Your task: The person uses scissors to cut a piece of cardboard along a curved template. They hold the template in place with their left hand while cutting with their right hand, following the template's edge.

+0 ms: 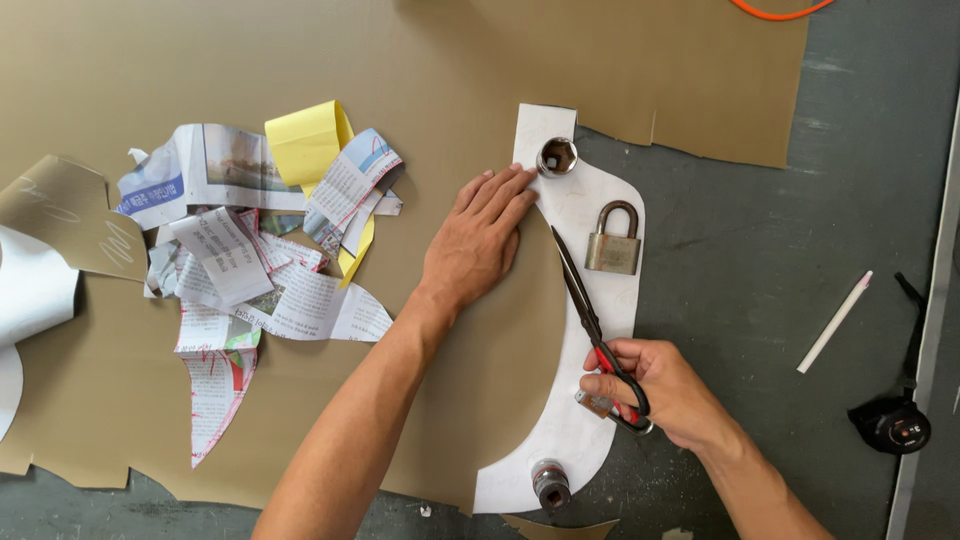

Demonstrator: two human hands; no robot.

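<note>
My left hand (478, 240) presses flat, fingers together, on the tan fabric sheet (330, 50) beside the curved white paper pattern (585, 215). My right hand (665, 388) grips red-handled steel scissors (592, 322), blades parted along the pattern's edge.

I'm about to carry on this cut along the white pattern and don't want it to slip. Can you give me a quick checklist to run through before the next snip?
1. White pattern weighted down: ok; a socket near the top, a padlock mid-way, another socket at the bottom.
2. Left hand flat on the tan sheet beside the cut line: ok.
3. Left fingers clear of the blades: ok, though the fingertips are close to the tip.
4. Right hand seated in the scissors handles: ok.
5. Blades following the pattern's curved edge: cannot tell exactly.
6. Paper scraps away from the cut: ok, they lie left of the left hand.
</note>
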